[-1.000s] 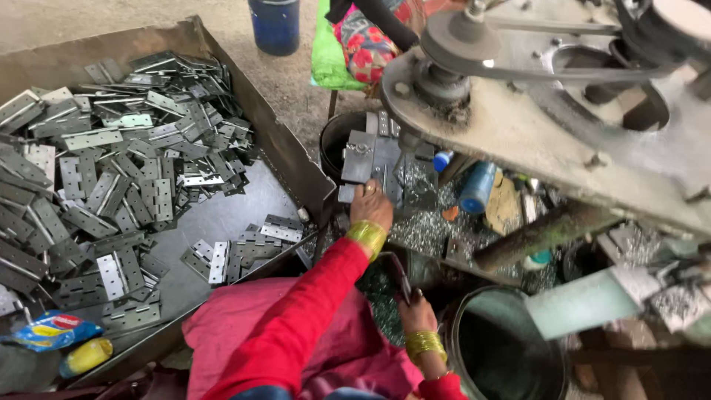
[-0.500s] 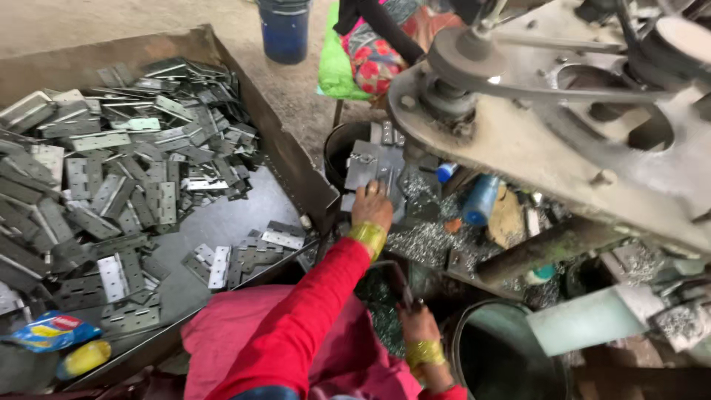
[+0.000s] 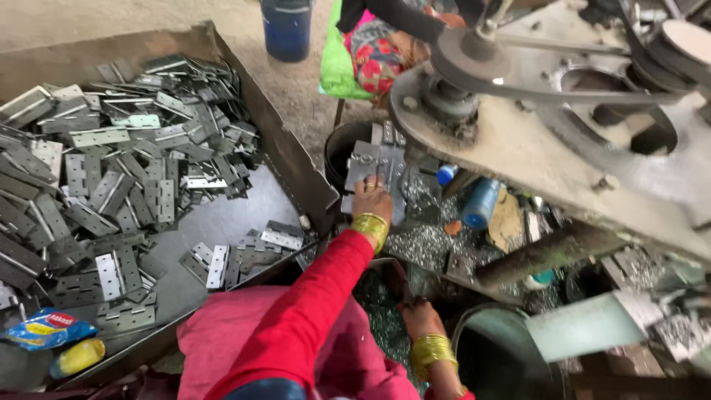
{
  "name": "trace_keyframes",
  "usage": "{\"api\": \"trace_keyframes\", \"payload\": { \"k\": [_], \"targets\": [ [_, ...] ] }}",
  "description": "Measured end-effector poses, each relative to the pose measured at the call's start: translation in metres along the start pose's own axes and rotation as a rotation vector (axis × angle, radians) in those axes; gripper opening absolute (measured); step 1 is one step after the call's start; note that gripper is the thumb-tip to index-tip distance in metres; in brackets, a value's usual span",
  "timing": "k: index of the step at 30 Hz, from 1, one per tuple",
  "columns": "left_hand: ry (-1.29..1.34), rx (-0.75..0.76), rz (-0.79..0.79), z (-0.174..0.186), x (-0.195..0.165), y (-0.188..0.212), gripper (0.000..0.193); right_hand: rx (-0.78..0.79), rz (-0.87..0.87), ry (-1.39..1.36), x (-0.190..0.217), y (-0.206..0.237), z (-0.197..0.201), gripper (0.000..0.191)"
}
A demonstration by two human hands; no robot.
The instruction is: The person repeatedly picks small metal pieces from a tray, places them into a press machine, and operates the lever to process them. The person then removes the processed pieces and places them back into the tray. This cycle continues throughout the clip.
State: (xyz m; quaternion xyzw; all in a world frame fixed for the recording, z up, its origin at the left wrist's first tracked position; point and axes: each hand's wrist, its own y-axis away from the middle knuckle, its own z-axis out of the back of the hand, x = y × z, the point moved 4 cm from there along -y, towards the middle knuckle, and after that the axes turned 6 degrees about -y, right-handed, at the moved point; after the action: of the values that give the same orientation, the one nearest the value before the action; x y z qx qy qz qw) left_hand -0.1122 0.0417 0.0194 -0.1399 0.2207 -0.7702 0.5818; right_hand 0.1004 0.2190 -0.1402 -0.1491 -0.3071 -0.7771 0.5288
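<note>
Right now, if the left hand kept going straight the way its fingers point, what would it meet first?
The left hand already rests on the stack of metal hinge plates. Straight on, it would likely meet the black bucket behind them, though depth is unclear.
</note>
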Motion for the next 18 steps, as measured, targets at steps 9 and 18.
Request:
{"api": "trace_keyframes", "payload": {
  "k": [9, 18],
  "targets": [
    [0.032, -0.059, 0.106, 0.013, -0.013, -0.011, 0.022, -0.227, -0.078, 0.073, -0.035, -0.002, -0.038, 0.048],
    [0.165, -0.295, -0.025, 0.048, 0.056, 0.105, 0.036, -0.194, 0.021, 0.413, 0.013, 0.02, 0.016, 0.057]
  ]
}}
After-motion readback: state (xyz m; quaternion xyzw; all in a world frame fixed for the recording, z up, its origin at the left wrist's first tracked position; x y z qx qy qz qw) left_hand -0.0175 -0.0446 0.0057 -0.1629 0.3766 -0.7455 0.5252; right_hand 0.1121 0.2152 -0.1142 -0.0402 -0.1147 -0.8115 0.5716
